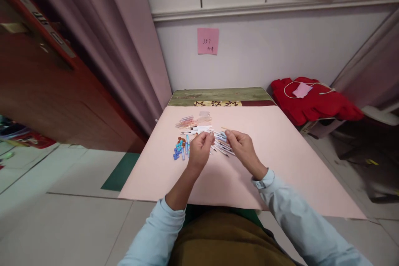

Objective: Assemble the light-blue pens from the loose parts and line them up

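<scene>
- Paper-like pale pink sheet [286,170] is spread, smooth and matt, over the surface [218,93], whose far edge is left showing in green wood grain beside a yellow star-patterned band [215,103].
- Slim white sticks [221,148] with dark pointed tips are strewn in a loose fan between and beyond the hands; more are laid farther left, roughly parallel.
- Small blue and brown caps [176,154], short and stubby, are clustered at the left, just beside smooth light blue tubes [183,153].
- Clear pieces with a reddish tint [186,122] are heaped at the far left of the spread.
- Left hand [200,150]: the grip is drawn together, thumb against forefinger, above the sticks; whether anything is pinched cannot be told.
- Right hand [244,147]: the grip is nearly closed at the fingertips, with a thin tan stick [225,128] seen at them; whether it is clamped or merely overlapped cannot be told.
- Pink note [208,41] is fixed to the far wall; "357" is handwritten on it, above smaller characters that cannot be read with certainty.
- Red cloth [314,106], soft and rumpled, is heaped at the far right under a white cord [288,94] and a pink slip [302,90].
</scene>
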{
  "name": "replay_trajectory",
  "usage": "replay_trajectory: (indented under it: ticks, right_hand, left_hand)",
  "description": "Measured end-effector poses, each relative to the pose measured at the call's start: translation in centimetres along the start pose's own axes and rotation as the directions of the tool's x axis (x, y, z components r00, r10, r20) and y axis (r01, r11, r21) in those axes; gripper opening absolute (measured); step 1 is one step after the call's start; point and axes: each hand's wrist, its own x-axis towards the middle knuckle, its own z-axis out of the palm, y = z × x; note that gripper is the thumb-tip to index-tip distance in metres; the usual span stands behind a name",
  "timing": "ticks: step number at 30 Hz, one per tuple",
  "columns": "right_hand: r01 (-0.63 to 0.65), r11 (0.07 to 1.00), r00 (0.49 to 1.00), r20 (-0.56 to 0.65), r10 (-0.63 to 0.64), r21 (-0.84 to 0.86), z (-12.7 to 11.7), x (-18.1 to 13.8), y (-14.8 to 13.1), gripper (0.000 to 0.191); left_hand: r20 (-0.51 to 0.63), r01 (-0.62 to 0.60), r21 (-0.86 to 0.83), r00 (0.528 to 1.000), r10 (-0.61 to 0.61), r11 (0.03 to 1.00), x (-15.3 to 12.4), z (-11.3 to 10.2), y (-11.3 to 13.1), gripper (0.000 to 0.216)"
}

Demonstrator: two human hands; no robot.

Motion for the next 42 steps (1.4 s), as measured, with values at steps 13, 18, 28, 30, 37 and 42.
replay_trajectory:
  ticks: [13,18,28,30,37,42]
  right_hand:
    - [0.005,0.991,0.996,0.085,-0.017,0.135,4.2,-2.8,-1.0,0.056]
    - [0.011,0.987,0.997,0.080,-0.024,0.157,4.3,-2.6,-2.1,0.057]
    - [-0.105,0.938,0.994,0.016,0.106,0.330,1.0,3.9,-8.5,0.074]
    - [-0.113,0.932,0.992,-0.007,0.123,0.344,0.6,4.4,-8.8,0.074]
    - [-0.205,0.906,0.975,-0.003,0.221,0.370,0.4,3.4,-6.8,0.074]
    - [-0.191,0.912,0.979,-0.003,0.206,0.362,0.1,3.0,-6.4,0.074]
  left_hand:
    - [0.055,0.138,-0.227,0.990,-0.128,0.964,-3.5,0.2,-0.3,0.043]
    - [0.075,0.156,-0.250,0.987,-0.142,0.955,-2.8,-0.3,0.7,0.054]
    - [0.100,0.099,-0.178,0.992,-0.082,0.979,4.2,1.0,8.3,0.082]
    - [0.074,0.116,-0.166,0.992,-0.105,0.979,4.8,1.7,8.6,0.083]
    - [0.114,0.240,-0.095,0.967,-0.229,0.966,4.5,2.9,6.7,0.085]
    - [0.149,0.215,-0.093,0.968,-0.200,0.972,4.0,3.0,6.6,0.087]
